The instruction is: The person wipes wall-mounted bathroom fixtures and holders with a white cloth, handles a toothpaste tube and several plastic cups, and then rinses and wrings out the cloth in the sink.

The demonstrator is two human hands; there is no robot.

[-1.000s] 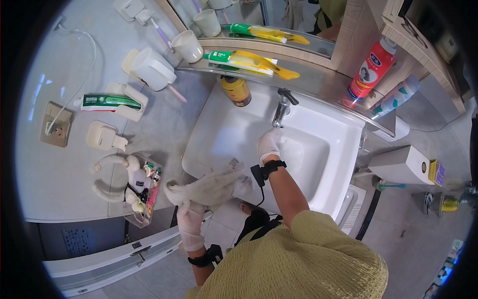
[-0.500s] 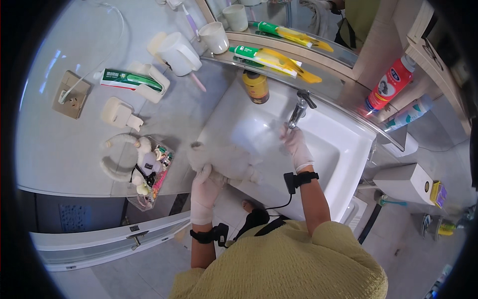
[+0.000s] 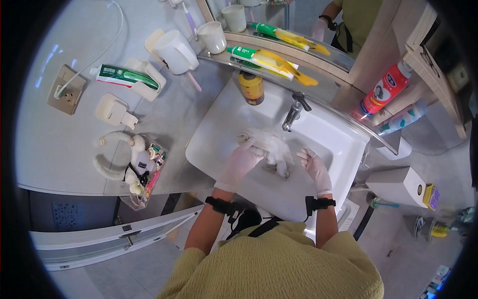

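Observation:
My left hand (image 3: 244,162), in a pale glove, grips the upper part of a crumpled white cloth (image 3: 273,147) over the sink basin. The cloth's lower end hangs down to the right, and part of its top edge is hidden by my fingers. Just right of it, my right hand (image 3: 315,168), gloved the same way, holds nothing; its fingers are loosely bent and apart. Behind both hands stands the chrome faucet (image 3: 294,113), with no clear stream of water showing. The white sink (image 3: 209,149) surrounds the cloth.
A yellow bottle (image 3: 251,88) stands at the sink's back left corner. Along the mirror ledge lie a toothpaste tube (image 3: 249,54) and a white cup (image 3: 212,37). A red can (image 3: 386,88) is at right. A basket (image 3: 137,201) of small items hangs by the wall at left.
My left hand has carried the cloth from the sink's left edge to over the basin. My right hand has left the faucet and come down and right, beside the cloth.

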